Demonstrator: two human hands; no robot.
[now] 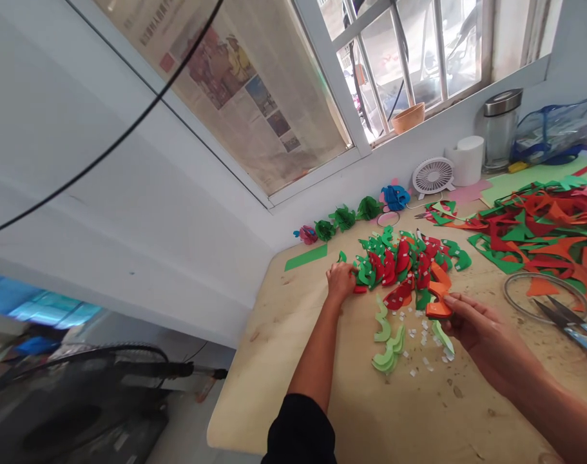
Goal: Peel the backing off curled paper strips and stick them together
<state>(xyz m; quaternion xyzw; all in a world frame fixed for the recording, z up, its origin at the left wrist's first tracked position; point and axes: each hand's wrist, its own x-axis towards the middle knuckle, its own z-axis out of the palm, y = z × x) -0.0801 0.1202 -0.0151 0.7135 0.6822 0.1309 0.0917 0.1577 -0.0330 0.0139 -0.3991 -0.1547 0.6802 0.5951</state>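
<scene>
Wavy red and green cutouts point(388, 264), papery or felty, heaped on a pale wooden table point(269, 348). Metal-lidded glass jar point(498, 138) sits far right. Right hand point(477, 325) is pinching a curvy orange piece point(439, 290) at the heap's near right edge; left arm point(317, 351) stretched out, left hand point(340, 281) at the heap's left, I can't tell if it's gripping.

Free room on the left of the table point(261, 374); rightward, scissors point(570, 322) (slightly open) and scrap heap point(539, 225) as obstacles.
</scene>
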